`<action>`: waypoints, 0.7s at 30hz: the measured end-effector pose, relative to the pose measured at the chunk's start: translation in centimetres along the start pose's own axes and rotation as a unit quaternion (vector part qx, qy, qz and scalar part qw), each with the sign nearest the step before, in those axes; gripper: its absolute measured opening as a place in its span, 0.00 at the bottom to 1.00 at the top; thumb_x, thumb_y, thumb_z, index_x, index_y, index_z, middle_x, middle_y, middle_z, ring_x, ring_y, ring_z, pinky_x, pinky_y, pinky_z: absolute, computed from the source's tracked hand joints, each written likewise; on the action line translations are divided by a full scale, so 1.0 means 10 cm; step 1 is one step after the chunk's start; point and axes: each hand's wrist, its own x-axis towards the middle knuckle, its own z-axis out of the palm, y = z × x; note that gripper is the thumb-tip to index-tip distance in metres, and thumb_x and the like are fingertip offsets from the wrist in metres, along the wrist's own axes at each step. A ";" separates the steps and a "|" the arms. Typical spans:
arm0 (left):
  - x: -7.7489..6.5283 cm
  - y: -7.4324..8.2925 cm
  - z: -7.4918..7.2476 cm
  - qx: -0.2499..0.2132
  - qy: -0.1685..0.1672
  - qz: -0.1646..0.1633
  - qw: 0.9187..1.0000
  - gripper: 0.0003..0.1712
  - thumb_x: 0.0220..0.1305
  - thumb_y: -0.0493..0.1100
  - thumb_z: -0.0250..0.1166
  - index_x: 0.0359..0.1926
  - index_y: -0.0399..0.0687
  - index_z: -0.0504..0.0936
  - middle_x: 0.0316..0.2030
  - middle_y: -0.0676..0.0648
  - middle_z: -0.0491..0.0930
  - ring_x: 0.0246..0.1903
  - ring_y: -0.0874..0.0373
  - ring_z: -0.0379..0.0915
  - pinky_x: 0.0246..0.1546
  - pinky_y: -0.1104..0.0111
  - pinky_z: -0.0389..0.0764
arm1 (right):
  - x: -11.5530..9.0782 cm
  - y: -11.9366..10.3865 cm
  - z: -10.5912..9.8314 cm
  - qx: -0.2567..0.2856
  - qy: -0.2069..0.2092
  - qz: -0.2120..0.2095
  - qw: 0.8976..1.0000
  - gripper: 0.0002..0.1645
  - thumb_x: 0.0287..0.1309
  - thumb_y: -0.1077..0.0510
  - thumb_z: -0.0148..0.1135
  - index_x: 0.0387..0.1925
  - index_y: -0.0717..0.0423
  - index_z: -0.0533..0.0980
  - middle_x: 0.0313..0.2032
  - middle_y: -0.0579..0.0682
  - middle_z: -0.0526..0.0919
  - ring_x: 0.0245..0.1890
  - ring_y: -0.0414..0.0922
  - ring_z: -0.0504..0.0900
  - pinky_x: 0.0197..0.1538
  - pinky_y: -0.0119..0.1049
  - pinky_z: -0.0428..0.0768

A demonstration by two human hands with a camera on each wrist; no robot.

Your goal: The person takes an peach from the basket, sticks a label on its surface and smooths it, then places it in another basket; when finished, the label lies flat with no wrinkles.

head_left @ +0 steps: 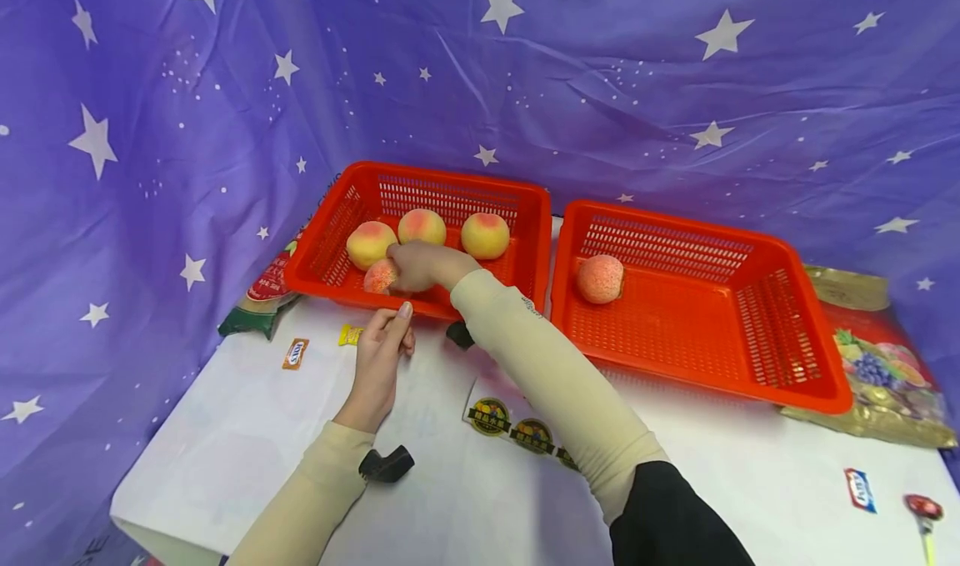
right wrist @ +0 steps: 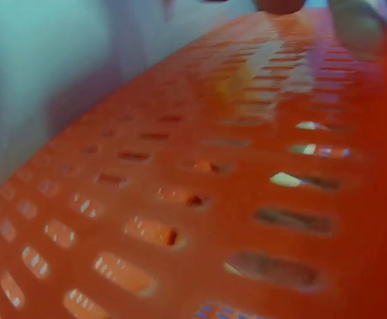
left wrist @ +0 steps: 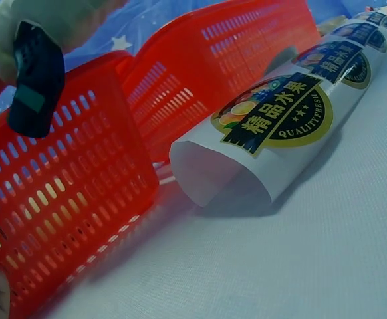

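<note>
In the head view my right hand (head_left: 422, 266) reaches over the front rim into the left red basket (head_left: 330, 293). Its fingers grip a round pink fruit with a rough skin (head_left: 379, 277), partly covered by the hand. Three yellow-pink peaches lie behind it: a left one (head_left: 371, 245), a middle one (head_left: 422, 227) and a right one (head_left: 485, 236). My left hand (head_left: 381, 362) is just in front of this basket, fingers loosely curled, thumb tip close to the rim, nothing held. The right wrist view shows mostly the slotted basket wall (right wrist: 213, 199), with blurred fingertips (right wrist: 356, 30) at the top.
A second red basket (head_left: 675, 349) on the right holds another rough pink fruit (head_left: 600, 279). A label sheet (left wrist: 273, 119) lies curled in front. Small candies (head_left: 295, 354) (head_left: 859, 490), a lollipop (head_left: 923, 508) and printed bags (head_left: 877, 366) (head_left: 262, 303) lie around the table.
</note>
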 end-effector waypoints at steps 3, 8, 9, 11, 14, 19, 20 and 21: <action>0.01 0.01 0.00 -0.001 0.004 -0.001 1.000 0.18 0.58 0.51 0.59 0.30 0.40 0.67 0.18 0.48 0.64 0.20 0.58 0.61 0.22 0.73 0.67 | 0.03 0.00 0.02 -0.014 -0.004 -0.001 1.000 0.34 0.56 0.44 0.52 0.60 0.54 0.58 0.51 0.47 0.71 0.52 0.41 0.69 0.56 0.34 0.66; 0.00 0.00 0.00 0.002 0.007 -0.012 1.000 0.17 0.57 0.51 0.59 0.29 0.42 0.68 0.18 0.49 0.64 0.20 0.58 0.61 0.23 0.72 0.66 | 0.07 0.04 0.09 -0.012 0.001 0.001 1.000 0.34 0.56 0.42 0.52 0.58 0.55 0.58 0.48 0.46 0.72 0.51 0.41 0.69 0.56 0.34 0.66; 0.00 0.00 0.01 0.005 0.008 -0.014 1.000 0.17 0.56 0.52 0.60 0.29 0.43 0.68 0.18 0.49 0.64 0.20 0.58 0.61 0.23 0.72 0.66 | 0.07 0.05 0.11 -0.011 0.004 -0.001 1.000 0.33 0.55 0.41 0.53 0.57 0.55 0.59 0.47 0.46 0.72 0.50 0.41 0.70 0.55 0.33 0.67; -0.01 -0.01 0.01 0.010 0.011 -0.019 1.000 0.18 0.55 0.53 0.60 0.28 0.43 0.68 0.18 0.48 0.64 0.21 0.57 0.61 0.24 0.71 0.66 | 0.08 0.09 0.13 -0.002 0.015 -0.012 1.000 0.33 0.54 0.41 0.54 0.54 0.56 0.60 0.43 0.46 0.73 0.47 0.40 0.71 0.53 0.33 0.68; -0.01 -0.02 0.02 0.016 0.013 -0.022 1.000 0.20 0.54 0.55 0.61 0.29 0.43 0.68 0.18 0.48 0.64 0.21 0.57 0.61 0.24 0.71 0.66 | 0.09 0.14 0.15 0.005 0.033 -0.032 0.999 0.32 0.52 0.43 0.57 0.52 0.57 0.61 0.41 0.46 0.73 0.44 0.40 0.71 0.51 0.32 0.69; 0.00 -0.02 0.01 0.019 0.017 -0.014 1.000 0.20 0.54 0.54 0.61 0.28 0.42 0.69 0.17 0.48 0.65 0.20 0.58 0.61 0.23 0.71 0.66 | 0.02 0.17 0.06 0.002 0.068 -0.030 0.997 0.36 0.47 0.43 0.61 0.53 0.54 0.60 0.43 0.47 0.72 0.44 0.40 0.71 0.47 0.31 0.72; 0.00 -0.01 0.00 0.019 0.020 -0.012 1.000 0.19 0.54 0.54 0.61 0.28 0.42 0.69 0.17 0.49 0.65 0.20 0.58 0.61 0.23 0.71 0.66 | -0.01 0.17 0.04 0.003 0.078 -0.028 0.997 0.36 0.45 0.43 0.62 0.53 0.53 0.60 0.43 0.46 0.72 0.43 0.40 0.71 0.46 0.31 0.72; 0.00 0.00 -0.02 0.021 0.024 -0.011 0.999 0.19 0.54 0.54 0.61 0.27 0.42 0.69 0.16 0.49 0.65 0.19 0.59 0.61 0.23 0.71 0.66 | -0.04 0.16 0.01 0.005 0.088 -0.025 0.996 0.36 0.44 0.42 0.62 0.52 0.52 0.60 0.43 0.46 0.71 0.42 0.39 0.71 0.45 0.31 0.72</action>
